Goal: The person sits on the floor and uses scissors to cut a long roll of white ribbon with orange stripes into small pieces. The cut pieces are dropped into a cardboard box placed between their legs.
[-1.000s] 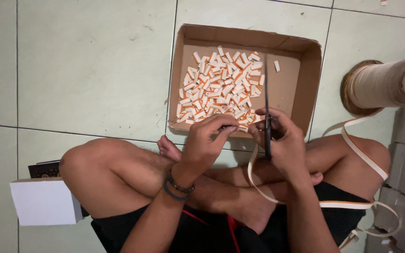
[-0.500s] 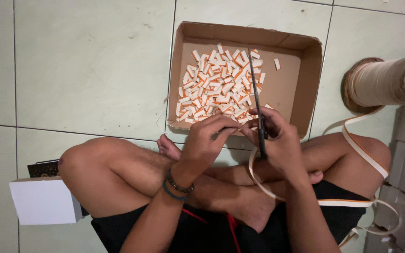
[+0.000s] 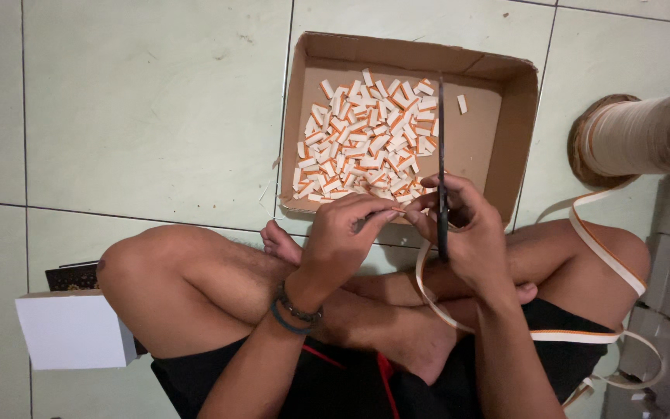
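We sit cross-legged on the tiled floor [image 3: 149, 116], looking down past our knees. Right hand [image 3: 471, 233]: grip clamped around a pair of dark scissors [image 3: 441, 155], blades together and pointing away from us over the cardboard box [image 3: 513, 132]. Left hand [image 3: 343, 237]: thumb and fingertips pinched together on the end of the white-and-orange strip [image 3: 606, 256], right beside the right hand's fingers at the box's near edge. From the hands the strip loops down over our lap, crosses the right knee and runs up to the big spool [image 3: 645, 136] lying on its side at right. Inside the box, a heap of short white-and-orange cut pieces [image 3: 366, 143] fills the left half; one piece lies apart near the far right corner. A white box [image 3: 71, 330] sits by our left thigh. Beaded bracelets [image 3: 296, 310] circle the left wrist.
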